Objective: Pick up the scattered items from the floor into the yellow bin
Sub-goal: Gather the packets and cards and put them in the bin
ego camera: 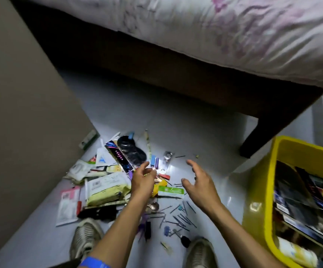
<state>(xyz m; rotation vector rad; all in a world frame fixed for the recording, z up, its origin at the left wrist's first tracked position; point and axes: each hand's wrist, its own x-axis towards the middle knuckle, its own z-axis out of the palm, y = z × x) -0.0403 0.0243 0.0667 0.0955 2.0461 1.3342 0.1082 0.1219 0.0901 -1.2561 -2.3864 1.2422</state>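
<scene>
- Head view: the left hand point(142, 180) reaches over the scattered items point(118, 176) on the floor point(205, 132), fingers loosely curled. It is blurred, so whether it holds anything cannot be told.
- Right hand point(199, 180): spread wide, fingers extended, holding nothing, above the floor.
- Between the two hands lie a green-and-white packet point(170, 192) and a red piece point(164, 176).
- Left of the left hand: a pale yellow pouch point(106, 190), a pink-and-white packet point(68, 206) and a dark patterned package point(127, 153).
- Behind the hands, toward the person's shoes point(86, 236): thin pins point(182, 219) spread over the floor.
- Yellow bin point(257, 190): right of the right hand, well apart, already containing dark packages.
- Beyond the hands: a bed point(214, 45).
</scene>
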